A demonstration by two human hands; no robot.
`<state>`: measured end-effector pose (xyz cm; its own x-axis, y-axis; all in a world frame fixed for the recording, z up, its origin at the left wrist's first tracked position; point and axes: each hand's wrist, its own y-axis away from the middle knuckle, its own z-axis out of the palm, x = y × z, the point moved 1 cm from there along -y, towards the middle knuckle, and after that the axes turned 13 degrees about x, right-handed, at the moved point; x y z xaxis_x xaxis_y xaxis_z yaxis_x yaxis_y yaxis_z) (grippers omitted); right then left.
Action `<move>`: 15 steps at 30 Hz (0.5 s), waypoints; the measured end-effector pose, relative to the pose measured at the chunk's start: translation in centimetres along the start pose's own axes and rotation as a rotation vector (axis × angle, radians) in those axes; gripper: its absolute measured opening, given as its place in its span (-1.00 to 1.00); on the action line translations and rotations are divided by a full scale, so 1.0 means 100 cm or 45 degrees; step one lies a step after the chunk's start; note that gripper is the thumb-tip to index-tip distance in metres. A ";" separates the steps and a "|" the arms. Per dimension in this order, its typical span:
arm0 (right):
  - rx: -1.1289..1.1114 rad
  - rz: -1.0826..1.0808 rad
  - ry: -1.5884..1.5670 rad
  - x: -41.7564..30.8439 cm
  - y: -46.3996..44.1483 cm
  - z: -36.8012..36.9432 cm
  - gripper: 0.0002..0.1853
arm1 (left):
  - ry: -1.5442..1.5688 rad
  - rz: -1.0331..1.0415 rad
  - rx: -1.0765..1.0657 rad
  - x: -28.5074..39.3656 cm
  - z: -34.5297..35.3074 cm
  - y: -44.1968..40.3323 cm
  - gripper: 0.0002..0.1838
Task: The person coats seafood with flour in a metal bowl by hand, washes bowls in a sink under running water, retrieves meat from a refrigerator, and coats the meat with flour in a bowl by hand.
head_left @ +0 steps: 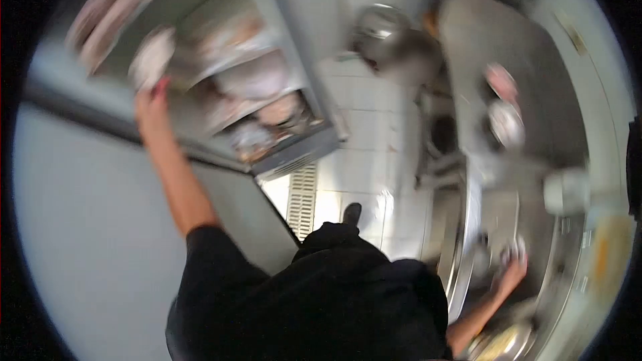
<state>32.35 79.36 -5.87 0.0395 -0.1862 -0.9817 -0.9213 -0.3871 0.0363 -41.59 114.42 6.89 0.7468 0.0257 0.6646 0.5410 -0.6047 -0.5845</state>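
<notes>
My left hand is raised at the front of an open fridge, closed on the lower end of a pale, blurred packet. Something small and red shows at its fingers. Wrapped food fills several fridge shelves to the right of it. Over the metal sink at the right, my right hand is smeared by motion. A pale, blurred patch shows at its fingertips, too unclear to name.
The fridge door stands open at the left. A steel counter carries a pink item and a pale round item. Metal pots stand beyond the tiled floor. A tray of yellowish food lies at the lower right.
</notes>
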 end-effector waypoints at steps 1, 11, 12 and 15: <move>0.076 0.069 0.061 -0.010 0.010 0.004 -0.63 | 0.323 -0.119 0.052 -0.008 0.005 0.009 -0.68; 0.316 -0.010 -0.139 -0.001 0.090 -0.113 -0.73 | 1.000 -0.837 -0.313 0.120 0.062 0.088 -0.61; 0.301 0.027 -0.165 0.006 0.099 -0.133 -0.73 | 1.054 -0.970 -0.351 0.128 0.072 0.100 -0.61; 0.371 0.108 -0.196 0.024 0.130 -0.179 -0.72 | 1.060 -1.312 -0.472 0.161 0.101 0.141 -0.62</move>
<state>27.40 57.77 -4.43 -0.0802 -0.0596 -0.9950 -0.9915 -0.0975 0.0858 -18.07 114.33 4.62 -0.4467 0.1874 0.8748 0.4719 -0.7814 0.4083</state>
